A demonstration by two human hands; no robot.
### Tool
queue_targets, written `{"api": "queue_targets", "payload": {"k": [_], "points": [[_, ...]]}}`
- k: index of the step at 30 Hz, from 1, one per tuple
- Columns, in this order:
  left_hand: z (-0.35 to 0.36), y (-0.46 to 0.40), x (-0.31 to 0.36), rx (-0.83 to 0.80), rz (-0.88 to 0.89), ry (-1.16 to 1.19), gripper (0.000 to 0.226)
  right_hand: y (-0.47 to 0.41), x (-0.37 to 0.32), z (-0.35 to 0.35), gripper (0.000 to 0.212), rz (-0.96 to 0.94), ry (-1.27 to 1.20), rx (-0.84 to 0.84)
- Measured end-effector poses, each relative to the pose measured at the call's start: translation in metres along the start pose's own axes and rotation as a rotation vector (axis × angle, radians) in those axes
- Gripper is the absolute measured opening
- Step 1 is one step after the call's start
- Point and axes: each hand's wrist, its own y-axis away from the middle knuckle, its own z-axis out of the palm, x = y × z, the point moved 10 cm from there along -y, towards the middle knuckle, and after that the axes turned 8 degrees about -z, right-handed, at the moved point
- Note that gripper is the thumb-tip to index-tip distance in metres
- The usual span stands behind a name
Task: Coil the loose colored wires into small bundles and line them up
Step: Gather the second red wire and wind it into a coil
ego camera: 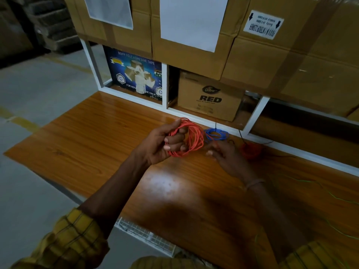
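At frame centre we see the left hand (165,141), fingers curled through the orange coil (191,139), holding it above the table (87,136). The right hand (226,154), blurred, hovers beside it with fingers loosely apart. Behind lie a blue coil (216,133) and a red coil (250,150). Green wire (334,197) trails at lower right; boxes (208,96) line the shelf (165,88) above.

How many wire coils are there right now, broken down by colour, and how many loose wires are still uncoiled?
Orange-red coil, gripped in the left hand: 1
Blue coil, on the table: 1
Red coil, on the table: 1
Loose green wire, uncoiled: 1
Total: 3 coils, 1 loose wire
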Motion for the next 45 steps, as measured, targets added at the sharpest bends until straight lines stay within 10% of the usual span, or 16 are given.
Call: {"api": "queue_targets", "payload": {"k": [14,20,30,38,45], "points": [[-0.058,0.003,0.025,0.325,0.274,0.480,0.035,0.041,0.042,0.008,0.039,0.357,-0.978,0.241],[-0.048,0.009,0.031,0.393,0.234,0.296,0.039,0.037,0.019,0.021,0.071,0.330,-0.767,0.009],[-0.038,0.012,0.022,0.431,0.146,-0.155,0.038,0.031,0.010,0.041,0.020,0.563,-1.273,0.062],[-0.024,0.006,0.009,0.322,0.113,-0.081,0.037,0.019,0.005,0.033,0.011,0.335,-0.414,0.039],[-0.045,0.000,0.027,0.427,0.335,0.323,0.035,0.027,-0.029,0.054,0.015,0.071,-0.364,-0.028]]}}
